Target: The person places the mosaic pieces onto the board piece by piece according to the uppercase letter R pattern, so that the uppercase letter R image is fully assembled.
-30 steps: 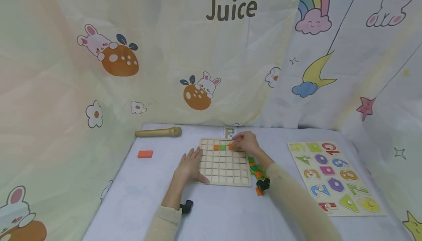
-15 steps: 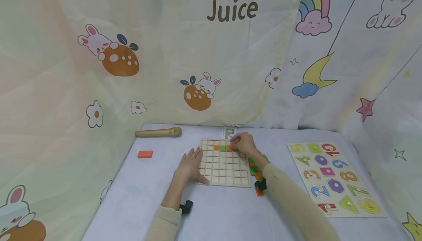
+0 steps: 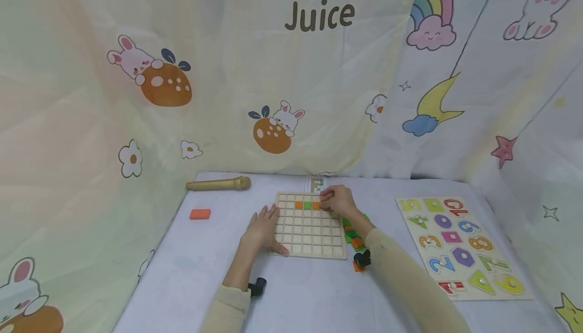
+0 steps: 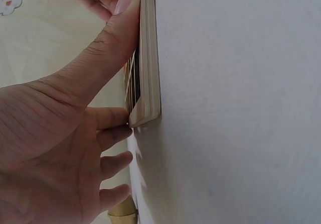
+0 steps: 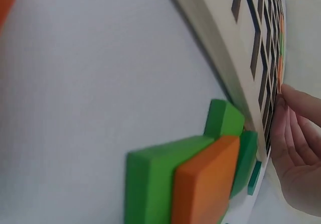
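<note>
A wooden grid board (image 3: 311, 233) lies on the table, with a short row of orange and green square tiles near its far edge. My left hand (image 3: 260, 232) rests along the board's left side, fingers extended; in the left wrist view the thumb (image 4: 103, 58) lies against the near edge. At the right end of the row, my right hand (image 3: 338, 200) pinches at an orange tile (image 3: 316, 205) sitting in the grid. The right wrist view shows that hand's thumb and fingertips (image 5: 283, 91) together at the row's end, partly hiding the contact.
Right of the board is a pile of loose green and orange tiles (image 5: 208, 184). A number-and-shape puzzle board (image 3: 460, 252) lies farther right. A wooden toy microphone (image 3: 218, 183) and an orange block (image 3: 200, 214) are at left. A pattern card (image 3: 317, 184) lies behind the board.
The right hand has come slightly nearer and lower over the board, and the orange tile at its fingertips has shifted left beside the green one. The left hand stays in place.
</note>
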Action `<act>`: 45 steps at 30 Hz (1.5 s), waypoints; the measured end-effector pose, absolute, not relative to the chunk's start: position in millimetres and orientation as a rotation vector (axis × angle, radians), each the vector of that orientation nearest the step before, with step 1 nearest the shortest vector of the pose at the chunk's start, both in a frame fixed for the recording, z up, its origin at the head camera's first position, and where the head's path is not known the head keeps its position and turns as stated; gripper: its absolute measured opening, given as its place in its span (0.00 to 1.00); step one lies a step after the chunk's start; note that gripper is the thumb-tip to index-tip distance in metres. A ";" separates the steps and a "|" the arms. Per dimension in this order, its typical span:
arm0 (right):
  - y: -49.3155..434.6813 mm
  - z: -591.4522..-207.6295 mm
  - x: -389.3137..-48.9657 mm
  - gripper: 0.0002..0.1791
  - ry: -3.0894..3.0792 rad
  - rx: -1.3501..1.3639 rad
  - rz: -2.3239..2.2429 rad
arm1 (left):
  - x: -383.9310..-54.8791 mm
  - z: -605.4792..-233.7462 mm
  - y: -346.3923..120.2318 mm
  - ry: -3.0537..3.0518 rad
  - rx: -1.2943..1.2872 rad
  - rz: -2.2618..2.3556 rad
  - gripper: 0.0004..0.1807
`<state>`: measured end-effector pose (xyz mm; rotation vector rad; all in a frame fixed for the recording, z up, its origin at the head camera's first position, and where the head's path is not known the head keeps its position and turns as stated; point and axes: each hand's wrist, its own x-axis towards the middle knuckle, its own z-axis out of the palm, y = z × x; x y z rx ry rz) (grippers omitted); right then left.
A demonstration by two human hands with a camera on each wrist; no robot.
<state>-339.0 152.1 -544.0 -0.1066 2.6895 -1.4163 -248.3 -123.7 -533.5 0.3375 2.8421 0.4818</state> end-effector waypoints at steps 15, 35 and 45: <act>185.1 -537.2 -335.6 0.18 2.922 0.037 -1.255 | -246.5 -534.1 -125.1 2.843 0.327 0.457 0.79; 202.7 -527.3 -329.0 0.15 2.962 -0.024 -0.918 | -245.8 -529.6 -125.6 2.847 0.327 0.494 0.79; 198.5 -529.4 -331.9 0.11 2.990 -0.078 -1.153 | -248.8 -534.7 -125.4 2.859 0.342 0.434 0.79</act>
